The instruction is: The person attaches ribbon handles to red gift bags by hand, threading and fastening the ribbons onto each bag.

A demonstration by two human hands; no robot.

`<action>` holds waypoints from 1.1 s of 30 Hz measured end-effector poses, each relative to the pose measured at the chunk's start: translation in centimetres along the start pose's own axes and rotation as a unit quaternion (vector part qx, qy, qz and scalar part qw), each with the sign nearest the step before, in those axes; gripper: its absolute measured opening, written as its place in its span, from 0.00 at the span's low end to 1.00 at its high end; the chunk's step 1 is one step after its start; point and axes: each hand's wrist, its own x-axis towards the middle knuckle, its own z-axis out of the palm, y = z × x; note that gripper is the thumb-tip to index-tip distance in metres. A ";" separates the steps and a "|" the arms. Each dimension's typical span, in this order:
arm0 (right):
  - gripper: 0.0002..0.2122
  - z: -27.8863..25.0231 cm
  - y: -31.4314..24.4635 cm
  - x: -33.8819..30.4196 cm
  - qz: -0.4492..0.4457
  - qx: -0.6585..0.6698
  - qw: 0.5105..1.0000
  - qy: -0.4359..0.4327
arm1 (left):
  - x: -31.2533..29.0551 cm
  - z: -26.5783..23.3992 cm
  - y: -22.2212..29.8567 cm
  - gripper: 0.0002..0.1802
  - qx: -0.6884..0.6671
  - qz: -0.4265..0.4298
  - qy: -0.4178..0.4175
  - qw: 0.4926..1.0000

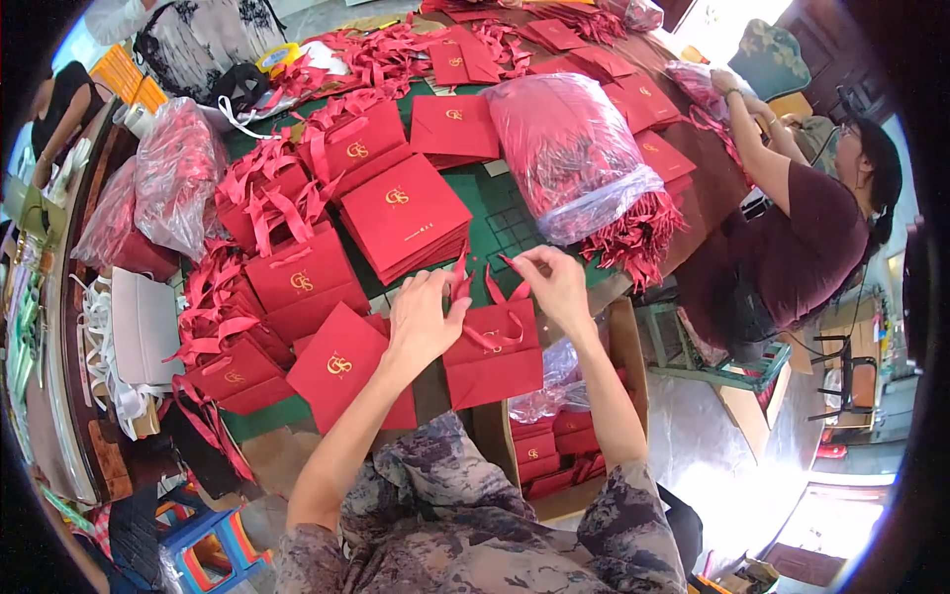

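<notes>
A small red paper gift bag with a gold emblem hangs at the table's near edge, in front of my body. Its red ribbon handle loops across its front. My left hand is closed on a strip of red ribbon rising above the bag's left side. On the other side, my right hand pinches a ribbon end between thumb and fingertips. Just beyond my left hand lies a stack of flat red bags. Another flat red bag lies by my left forearm.
Finished-looking bags with ribbons crowd the left. A plastic-wrapped bundle of red ribbon-topped bags lies beyond my right hand. Below that hand stands an open cardboard box holding red bags. A seated co-worker works at the right.
</notes>
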 end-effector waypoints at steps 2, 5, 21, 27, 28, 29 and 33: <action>0.10 1.3 -0.2 -0.1 -0.010 -0.089 0.996 0.010 | 0.7 0.8 0.3 0.19 0.015 -0.041 0.013 0.999; 0.12 3.4 -1.1 0.0 0.004 -0.112 0.994 0.001 | 1.7 1.7 0.0 0.16 0.053 -0.033 0.009 0.998; 0.10 2.4 -1.6 -1.8 0.101 0.257 0.960 -0.048 | 2.3 4.8 0.3 0.05 -0.346 -0.119 0.004 0.931; 0.08 2.5 -2.1 -2.0 0.087 0.255 0.962 -0.048 | 2.2 3.8 1.2 0.06 -0.293 -0.116 0.009 0.949; 0.07 2.4 -2.1 -2.1 0.086 0.253 0.962 -0.048 | 2.2 3.7 1.2 0.06 -0.293 -0.116 0.008 0.949; 0.07 2.5 -1.9 -2.1 0.086 0.254 0.962 -0.048 | 2.2 3.5 1.2 0.08 -0.301 -0.125 -0.011 0.945; 0.05 2.4 -1.8 -1.7 0.070 0.261 0.962 -0.033 | 1.1 2.6 0.9 0.25 -0.086 -0.003 0.116 0.990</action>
